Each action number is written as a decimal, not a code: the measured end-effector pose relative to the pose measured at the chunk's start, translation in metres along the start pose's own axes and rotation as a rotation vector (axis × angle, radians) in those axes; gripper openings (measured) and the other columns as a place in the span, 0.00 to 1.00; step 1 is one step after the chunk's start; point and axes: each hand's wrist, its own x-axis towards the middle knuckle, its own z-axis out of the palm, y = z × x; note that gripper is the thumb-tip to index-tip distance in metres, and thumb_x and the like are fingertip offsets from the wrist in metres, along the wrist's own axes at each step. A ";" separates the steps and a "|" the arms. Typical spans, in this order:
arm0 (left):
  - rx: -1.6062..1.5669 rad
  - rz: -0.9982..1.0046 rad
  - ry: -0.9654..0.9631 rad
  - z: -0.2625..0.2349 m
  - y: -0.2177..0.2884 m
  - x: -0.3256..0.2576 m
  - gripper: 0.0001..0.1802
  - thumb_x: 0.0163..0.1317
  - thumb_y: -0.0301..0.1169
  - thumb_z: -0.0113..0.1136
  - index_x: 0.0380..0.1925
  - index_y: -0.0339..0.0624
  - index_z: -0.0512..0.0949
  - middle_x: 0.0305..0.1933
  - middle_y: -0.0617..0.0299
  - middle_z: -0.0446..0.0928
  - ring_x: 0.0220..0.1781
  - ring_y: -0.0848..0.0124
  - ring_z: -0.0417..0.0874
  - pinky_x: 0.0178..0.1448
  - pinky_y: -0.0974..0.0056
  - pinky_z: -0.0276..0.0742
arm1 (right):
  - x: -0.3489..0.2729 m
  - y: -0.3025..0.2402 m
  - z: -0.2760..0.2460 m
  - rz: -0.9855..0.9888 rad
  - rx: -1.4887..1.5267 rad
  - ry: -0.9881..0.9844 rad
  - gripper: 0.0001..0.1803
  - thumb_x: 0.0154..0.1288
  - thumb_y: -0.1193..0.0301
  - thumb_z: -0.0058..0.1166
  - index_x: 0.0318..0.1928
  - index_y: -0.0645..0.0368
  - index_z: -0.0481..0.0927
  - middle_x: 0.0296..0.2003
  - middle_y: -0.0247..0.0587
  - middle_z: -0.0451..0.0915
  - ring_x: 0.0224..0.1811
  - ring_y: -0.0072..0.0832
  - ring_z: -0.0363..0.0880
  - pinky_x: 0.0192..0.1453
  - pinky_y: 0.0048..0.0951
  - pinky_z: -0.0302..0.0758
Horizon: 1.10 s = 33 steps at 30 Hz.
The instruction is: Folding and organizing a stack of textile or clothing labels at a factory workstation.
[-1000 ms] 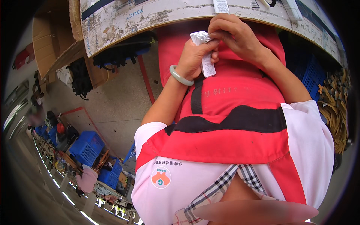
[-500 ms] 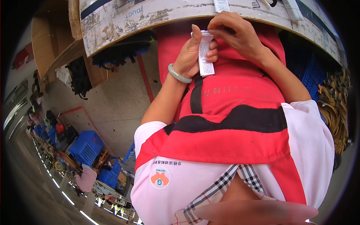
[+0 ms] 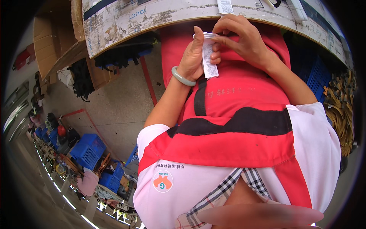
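A stack of narrow white printed labels (image 3: 209, 61) is gripped in my left hand (image 3: 191, 57), thumb up along one side and fingers wrapped round the other. The stack stands out from the palm over the red apron (image 3: 236, 89). My right hand (image 3: 244, 40) is at its upper end, thumb and forefinger pinched at the top edge of the labels. Whether a single label is separated between those fingertips is too small to tell. On the table edge just beyond my hands lies another white label strip (image 3: 225, 7).
A worn white-topped table (image 3: 160, 15) curves across the far side. An open cardboard box (image 3: 57, 34) stands at its left, with black straps (image 3: 126, 49) below the tabletop. Blue crates (image 3: 88, 150) and a person in pink (image 3: 88, 182) are further left. Brown strips (image 3: 340, 110) hang at right.
My right hand has shifted slightly down, and its fingers have bent closer round the top of the labels. My left hand keeps its hold, almost still.
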 end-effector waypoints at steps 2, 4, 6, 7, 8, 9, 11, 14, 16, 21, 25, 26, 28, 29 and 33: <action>0.026 0.012 -0.002 0.000 -0.001 0.001 0.34 0.61 0.65 0.49 0.40 0.42 0.73 0.29 0.64 0.71 0.25 0.76 0.72 0.28 0.72 0.70 | -0.001 0.004 0.001 -0.029 -0.025 -0.004 0.06 0.59 0.71 0.62 0.36 0.56 0.80 0.32 0.36 0.77 0.34 0.35 0.76 0.43 0.33 0.71; 0.041 0.013 0.007 0.001 -0.002 0.001 0.34 0.61 0.66 0.49 0.40 0.42 0.73 0.29 0.64 0.71 0.25 0.76 0.72 0.28 0.72 0.70 | -0.002 0.005 0.002 -0.061 -0.048 -0.010 0.05 0.59 0.71 0.62 0.36 0.55 0.80 0.33 0.36 0.77 0.34 0.35 0.76 0.44 0.33 0.71; 0.056 0.016 0.019 0.001 -0.002 0.000 0.34 0.61 0.66 0.49 0.40 0.42 0.73 0.29 0.64 0.71 0.25 0.76 0.72 0.28 0.72 0.70 | -0.002 0.005 0.003 -0.015 -0.017 -0.020 0.05 0.60 0.72 0.61 0.35 0.57 0.80 0.32 0.37 0.77 0.33 0.34 0.77 0.42 0.32 0.72; 0.065 0.022 0.020 0.002 -0.002 0.000 0.34 0.60 0.66 0.49 0.40 0.42 0.73 0.29 0.64 0.71 0.25 0.76 0.73 0.28 0.72 0.70 | -0.002 0.006 0.003 -0.015 -0.018 -0.020 0.05 0.60 0.72 0.61 0.35 0.57 0.80 0.32 0.37 0.77 0.33 0.34 0.77 0.42 0.32 0.72; 0.075 0.027 0.021 0.002 -0.003 -0.001 0.34 0.59 0.66 0.50 0.39 0.42 0.73 0.29 0.64 0.72 0.25 0.76 0.73 0.28 0.72 0.70 | -0.002 0.008 0.004 0.011 0.051 -0.038 0.04 0.60 0.73 0.61 0.35 0.58 0.80 0.32 0.38 0.77 0.33 0.33 0.77 0.41 0.32 0.73; 0.075 0.028 0.021 0.003 -0.003 -0.002 0.34 0.59 0.66 0.50 0.39 0.42 0.73 0.29 0.64 0.72 0.25 0.76 0.73 0.28 0.72 0.70 | -0.002 0.009 0.004 0.038 0.120 -0.057 0.04 0.60 0.73 0.61 0.35 0.59 0.80 0.32 0.38 0.77 0.33 0.32 0.78 0.39 0.31 0.74; 0.065 0.074 0.007 0.005 -0.004 -0.004 0.25 0.65 0.55 0.57 0.38 0.41 0.73 0.28 0.64 0.71 0.24 0.76 0.72 0.27 0.71 0.69 | -0.003 0.007 0.002 0.087 0.141 -0.086 0.04 0.60 0.75 0.61 0.35 0.61 0.80 0.34 0.37 0.77 0.35 0.31 0.78 0.43 0.29 0.74; 0.393 0.074 0.035 0.011 0.002 -0.007 0.12 0.68 0.38 0.59 0.36 0.39 0.74 0.27 0.64 0.72 0.22 0.76 0.71 0.26 0.70 0.67 | -0.004 0.010 -0.001 0.187 0.232 -0.169 0.07 0.60 0.75 0.61 0.38 0.61 0.79 0.38 0.36 0.77 0.39 0.28 0.76 0.48 0.27 0.73; 0.312 0.059 0.049 0.009 -0.001 -0.007 0.09 0.68 0.33 0.57 0.37 0.39 0.74 0.26 0.64 0.70 0.22 0.77 0.69 0.25 0.70 0.66 | -0.003 0.008 -0.004 0.234 0.305 -0.225 0.09 0.59 0.74 0.62 0.41 0.61 0.80 0.39 0.35 0.77 0.40 0.26 0.76 0.50 0.27 0.73; 0.262 0.030 0.009 0.010 -0.002 -0.009 0.06 0.68 0.27 0.57 0.40 0.36 0.74 0.25 0.64 0.69 0.21 0.77 0.67 0.25 0.69 0.64 | 0.008 0.007 -0.010 0.254 0.436 -0.379 0.30 0.57 0.71 0.66 0.61 0.54 0.74 0.50 0.39 0.78 0.52 0.26 0.74 0.60 0.29 0.71; 0.330 0.026 0.001 0.013 -0.003 -0.007 0.05 0.68 0.27 0.56 0.39 0.37 0.74 0.26 0.64 0.69 0.20 0.78 0.66 0.25 0.70 0.63 | 0.016 0.012 -0.007 0.332 0.530 -0.403 0.24 0.57 0.74 0.65 0.55 0.59 0.76 0.41 0.40 0.82 0.46 0.24 0.80 0.55 0.28 0.76; 0.324 0.002 0.025 0.015 -0.004 -0.006 0.04 0.69 0.27 0.55 0.38 0.37 0.73 0.26 0.65 0.69 0.20 0.78 0.65 0.24 0.71 0.63 | 0.016 0.015 -0.006 0.403 0.615 -0.397 0.20 0.57 0.75 0.65 0.52 0.61 0.77 0.37 0.39 0.83 0.42 0.23 0.81 0.52 0.27 0.77; 0.291 -0.010 0.012 0.012 -0.006 -0.002 0.04 0.69 0.27 0.55 0.37 0.37 0.73 0.25 0.65 0.68 0.20 0.79 0.64 0.24 0.72 0.62 | 0.013 0.016 -0.003 0.336 0.626 -0.310 0.12 0.57 0.77 0.61 0.42 0.62 0.79 0.36 0.38 0.82 0.38 0.22 0.80 0.46 0.23 0.78; 0.259 -0.022 -0.004 0.010 -0.007 -0.001 0.04 0.69 0.27 0.55 0.36 0.38 0.72 0.25 0.66 0.67 0.20 0.79 0.64 0.24 0.72 0.61 | 0.013 0.017 -0.003 0.364 0.588 -0.334 0.09 0.58 0.79 0.60 0.41 0.62 0.79 0.34 0.35 0.82 0.37 0.19 0.80 0.45 0.22 0.77; 0.272 -0.053 0.009 0.006 -0.004 -0.004 0.05 0.69 0.27 0.54 0.34 0.38 0.71 0.24 0.67 0.65 0.19 0.80 0.62 0.23 0.74 0.60 | 0.016 0.015 0.001 0.449 0.602 -0.376 0.06 0.59 0.81 0.59 0.37 0.62 0.77 0.31 0.32 0.80 0.36 0.15 0.79 0.43 0.19 0.75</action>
